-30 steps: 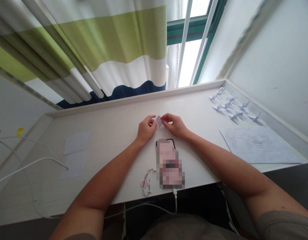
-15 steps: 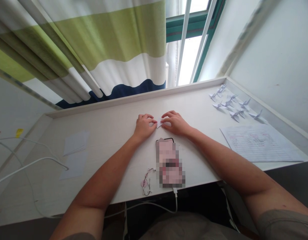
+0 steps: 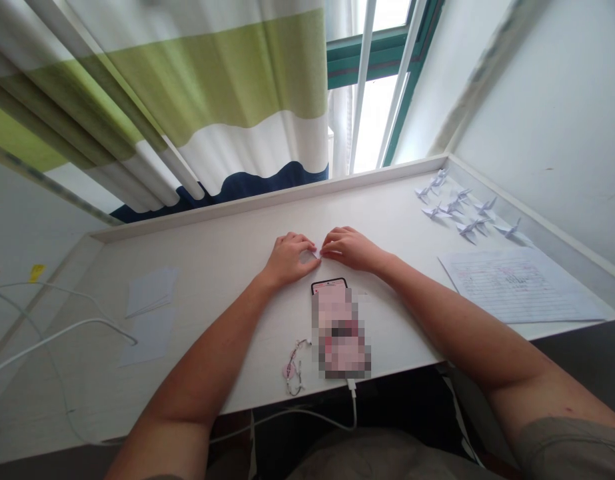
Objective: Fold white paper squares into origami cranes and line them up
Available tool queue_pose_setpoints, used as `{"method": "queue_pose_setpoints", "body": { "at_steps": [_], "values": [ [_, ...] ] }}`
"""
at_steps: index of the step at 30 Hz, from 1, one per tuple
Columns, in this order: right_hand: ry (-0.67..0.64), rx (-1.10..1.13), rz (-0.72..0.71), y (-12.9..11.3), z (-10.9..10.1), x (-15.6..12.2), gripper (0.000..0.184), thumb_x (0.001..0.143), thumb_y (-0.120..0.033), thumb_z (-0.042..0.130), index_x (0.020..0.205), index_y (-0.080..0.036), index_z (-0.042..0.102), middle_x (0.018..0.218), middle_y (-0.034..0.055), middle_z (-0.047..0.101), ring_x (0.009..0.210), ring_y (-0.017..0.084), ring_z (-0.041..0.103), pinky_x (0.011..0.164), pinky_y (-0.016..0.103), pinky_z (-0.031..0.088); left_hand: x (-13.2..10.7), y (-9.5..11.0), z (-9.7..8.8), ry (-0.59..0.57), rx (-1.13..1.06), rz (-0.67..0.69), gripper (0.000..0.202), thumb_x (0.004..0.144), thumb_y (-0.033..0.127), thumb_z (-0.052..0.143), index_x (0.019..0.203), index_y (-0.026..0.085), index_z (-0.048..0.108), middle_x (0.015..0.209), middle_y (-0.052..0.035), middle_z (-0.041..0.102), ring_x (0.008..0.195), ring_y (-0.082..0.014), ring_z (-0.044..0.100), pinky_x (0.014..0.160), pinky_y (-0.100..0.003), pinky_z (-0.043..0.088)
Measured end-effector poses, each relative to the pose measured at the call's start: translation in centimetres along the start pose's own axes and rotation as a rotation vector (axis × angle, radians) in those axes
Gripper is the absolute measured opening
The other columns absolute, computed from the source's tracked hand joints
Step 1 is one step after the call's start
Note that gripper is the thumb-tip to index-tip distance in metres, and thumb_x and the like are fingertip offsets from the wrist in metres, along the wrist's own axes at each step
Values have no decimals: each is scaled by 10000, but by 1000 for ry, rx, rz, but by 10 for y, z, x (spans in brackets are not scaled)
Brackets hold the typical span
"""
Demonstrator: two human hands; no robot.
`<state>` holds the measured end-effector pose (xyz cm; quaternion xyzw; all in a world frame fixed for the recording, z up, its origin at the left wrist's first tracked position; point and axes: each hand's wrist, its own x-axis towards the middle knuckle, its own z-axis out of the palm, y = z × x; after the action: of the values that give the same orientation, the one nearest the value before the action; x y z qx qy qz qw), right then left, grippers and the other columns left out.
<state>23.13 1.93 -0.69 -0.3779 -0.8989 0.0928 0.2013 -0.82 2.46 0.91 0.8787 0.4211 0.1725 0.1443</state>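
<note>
Grip of the right hand: thumb and fingertips drawn together on a small white paper, just beyond the far end of the phone, which serves as reference for all places below. Grip of the left hand: thumb and forefinger curve in to the same paper from the opposite side; whether they pinch it or merely press cannot be told, since the fingers cover most of it. Both hands rest low on the worktop, presumably for steadiness, as so small a piece would shift easily.

The phone lies face up, lengthwise to the person, probably so that its screen can be viewed over the work; its display is blurred. A plug enters its near end, which likely explains its position by the edge. Just left of the phone lies a beaded strap.

Well left of the phone, flat white sheets lie in two overlapping lots, apparently within reach yet clear of the forearms. Far right, beyond the phone, folded paper birds stand grouped, seemingly kept from being crushed. Nearer, also right of the phone: lined pages, handwriting illegible
</note>
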Motion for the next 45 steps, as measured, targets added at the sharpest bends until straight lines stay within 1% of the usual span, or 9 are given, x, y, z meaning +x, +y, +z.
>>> {"method": "queue_pose_setpoints", "body": {
  "at_steps": [7, 12, 16, 19, 22, 26, 31, 37, 45],
  "values": [
    [21, 84, 94, -5, 3, -1, 107, 1009, -280, 738, 981, -285, 840, 1175, 63, 816, 1209, 308, 690, 1073, 521, 507, 1, -7, 8, 55, -18, 26, 220, 923, 447, 806, 1022, 253, 833, 1254, -84, 794, 1264, -325, 612, 1141, -535, 474],
    [120, 136, 171, -5, 13, 3, 108, 1008, -275, 746, 911, -268, 793, 1366, 73, 782, 1452, 321, 599, 1196, 583, 475, 3, -11, 11, 58, -46, 56, 159, 945, 405, 797, 1006, 264, 836, 1299, -74, 792, 1317, -319, 607, 1174, -532, 472],
    [134, 234, 205, -3, 19, 6, 82, 973, -227, 755, 903, -264, 778, 1325, 66, 807, 1369, 289, 687, 1205, 546, 497, 2, -9, 9, 78, 20, 48, 146, 950, 409, 797, 995, 280, 848, 1331, -75, 768, 1354, -328, 573, 1176, -539, 455],
    [193, 330, 261, -4, 18, 5, 102, 916, -175, 772, 978, -256, 780, 1310, 78, 813, 1253, 283, 749, 1149, 516, 554, 2, -8, 8, 82, 27, 41, 126, 971, 380, 768, 991, 289, 854, 1306, -71, 769, 1337, -320, 577, 1165, -534, 459],
    [209, 402, 304, -8, 15, 4, 180, 919, -154, 736, 1069, -247, 771, 1264, 82, 827, 1170, 277, 778, 1085, 496, 600, 3, -10, 11, 80, -15, 38, 152, 1007, 309, 701, 970, 275, 845, 1277, -64, 789, 1330, -308, 601, 1161, -531, 466],
    [180, 424, 335, -13, 12, 4, 177, 923, -150, 693, 1055, -242, 768, 1129, 68, 846, 1055, 273, 794, 989, 470, 635, 5, -13, 15, 86, -133, -4, 98, 976, 283, 735, 1008, 245, 820, 1197, -72, 814, 1207, -279, 687, 1112, -489, 513],
    [178, 466, 323, -12, 12, 4, 225, 902, -146, 708, 1092, -260, 745, 1148, 57, 841, 1098, 268, 788, 1049, 469, 614, 5, -12, 15, 129, -185, -68, 316, 912, 253, 802, 1225, 253, 763, 1187, -59, 824, 1171, -278, 711, 1106, -478, 520],
    [190, 358, 330, -7, 15, 3, 421, 887, -166, 744, 1292, -269, 692, 1201, 84, 822, 1147, 299, 769, 1063, 499, 607, 4, -10, 12, 98, -116, -21, 80, 951, 295, 769, 994, 274, 832, 1195, -54, 835, 1185, -283, 714, 1104, -494, 514],
    [150, 249, 347, -6, 10, 0, 397, 915, -210, 771, 1300, -280, 708, 1197, 69, 829, 1150, 323, 764, 1096, 550, 571, 3, -6, 10, 76, -10, 4, 238, 987, 332, 728, 1198, 309, 834, 1214, -55, 835, 1197, -298, 711, 1097, -497, 487]
  ]
}}
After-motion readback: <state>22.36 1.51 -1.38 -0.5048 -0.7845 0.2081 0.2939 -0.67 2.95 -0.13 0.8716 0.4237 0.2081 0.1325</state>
